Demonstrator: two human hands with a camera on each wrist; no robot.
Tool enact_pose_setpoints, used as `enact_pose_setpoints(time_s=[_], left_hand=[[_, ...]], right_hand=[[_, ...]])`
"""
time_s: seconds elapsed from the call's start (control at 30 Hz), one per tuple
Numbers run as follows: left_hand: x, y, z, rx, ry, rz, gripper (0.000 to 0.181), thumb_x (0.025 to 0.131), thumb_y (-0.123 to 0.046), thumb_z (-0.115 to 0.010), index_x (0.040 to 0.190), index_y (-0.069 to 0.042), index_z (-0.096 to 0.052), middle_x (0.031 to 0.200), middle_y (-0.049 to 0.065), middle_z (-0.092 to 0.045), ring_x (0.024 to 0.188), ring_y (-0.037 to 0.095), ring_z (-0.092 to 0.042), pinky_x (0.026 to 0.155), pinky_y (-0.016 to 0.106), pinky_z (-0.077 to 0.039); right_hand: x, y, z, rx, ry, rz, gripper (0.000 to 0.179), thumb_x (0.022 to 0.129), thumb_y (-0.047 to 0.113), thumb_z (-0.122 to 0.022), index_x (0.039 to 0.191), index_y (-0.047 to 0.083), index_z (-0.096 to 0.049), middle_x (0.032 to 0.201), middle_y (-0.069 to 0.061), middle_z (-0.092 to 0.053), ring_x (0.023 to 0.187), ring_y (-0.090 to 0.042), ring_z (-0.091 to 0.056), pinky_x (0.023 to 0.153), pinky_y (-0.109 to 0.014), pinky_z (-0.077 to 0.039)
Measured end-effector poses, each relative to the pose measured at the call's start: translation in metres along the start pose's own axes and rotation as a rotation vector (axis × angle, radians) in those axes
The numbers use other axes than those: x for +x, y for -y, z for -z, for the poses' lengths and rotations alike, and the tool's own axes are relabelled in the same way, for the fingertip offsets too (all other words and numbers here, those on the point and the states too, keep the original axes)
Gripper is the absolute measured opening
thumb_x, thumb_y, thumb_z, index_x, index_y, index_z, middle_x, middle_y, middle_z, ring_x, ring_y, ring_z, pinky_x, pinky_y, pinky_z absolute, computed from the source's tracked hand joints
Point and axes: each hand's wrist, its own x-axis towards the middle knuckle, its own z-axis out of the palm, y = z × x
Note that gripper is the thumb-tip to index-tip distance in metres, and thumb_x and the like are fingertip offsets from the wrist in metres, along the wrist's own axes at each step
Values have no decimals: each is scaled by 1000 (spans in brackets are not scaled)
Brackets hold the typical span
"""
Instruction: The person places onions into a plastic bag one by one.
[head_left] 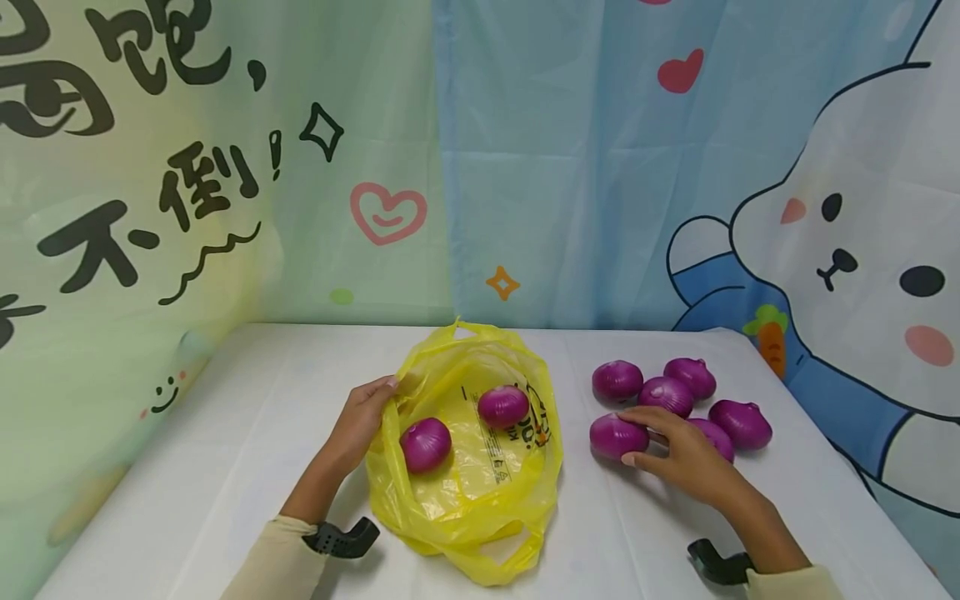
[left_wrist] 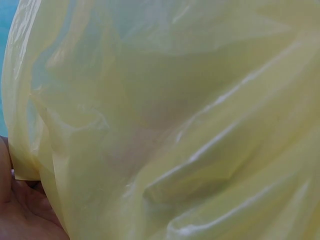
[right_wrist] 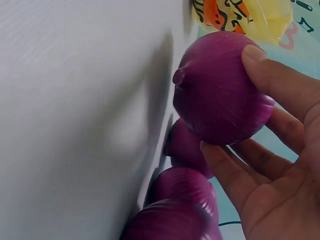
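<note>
A yellow plastic bag [head_left: 465,467] lies spread with its mouth facing up in the head view, and two purple onions, one left [head_left: 426,445] and one right [head_left: 504,407], sit inside it. At the bag's upper left edge my left hand [head_left: 362,421] pinches the rim between thumb and fingers. The thin yellow film [left_wrist: 200,125] fills most of the left wrist view. To the right of the bag, my right hand [head_left: 678,457] grips a purple onion [right_wrist: 220,90], thumb on one side and fingers on the other, close over the table.
Several more purple onions, among them one at the back [head_left: 617,381] and one at the right [head_left: 741,424], are grouped around my right hand on the white table [head_left: 225,467]. A printed curtain [head_left: 525,167] hangs behind the table's far edge.
</note>
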Motion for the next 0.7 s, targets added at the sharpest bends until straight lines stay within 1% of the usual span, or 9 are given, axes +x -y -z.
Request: enact_pose_setpoints(time_s=[0.23, 0.37, 0.63, 0.7], left_hand=[[1, 0, -1, -3, -7, 2, 39, 105, -29, -41, 113, 5, -60, 91, 16, -58, 78, 25, -61, 66, 26, -55], [0, -1, 0, 2, -1, -5, 40, 105, -30, -41, 111, 5, -59, 91, 18, -58, 77, 26, -61, 65, 26, -55], [-2, -2, 1, 20, 7, 0, 42, 105, -31, -41, 115, 5, -59, 94, 21, -58, 77, 27, -62, 65, 27, -55], [-1, -2, 0, 15, 8, 2, 41, 105, -30, -41, 114, 5, -59, 93, 21, -58, 77, 26, -61, 65, 27, -55]], right_hand=[[5, 9, 4, 62, -55, 61, 61, 81, 23, -80, 136, 8, -55, 138, -21, -49, 125, -44, -46, 91, -47, -46], [8, 18, 5, 94, -79, 72, 63, 81, 22, -81, 137, 9, -55, 137, -19, -50, 125, -43, -47, 91, -45, -46], [19, 32, 3, 244, -57, 94, 61, 82, 20, -80, 137, 10, -56, 135, -16, -54, 120, -41, -53, 91, -46, -47], [21, 36, 1, 254, -55, 98, 61, 82, 23, -80, 137, 11, -56, 136, -16, -54, 120, -41, -54, 92, -47, -47]])
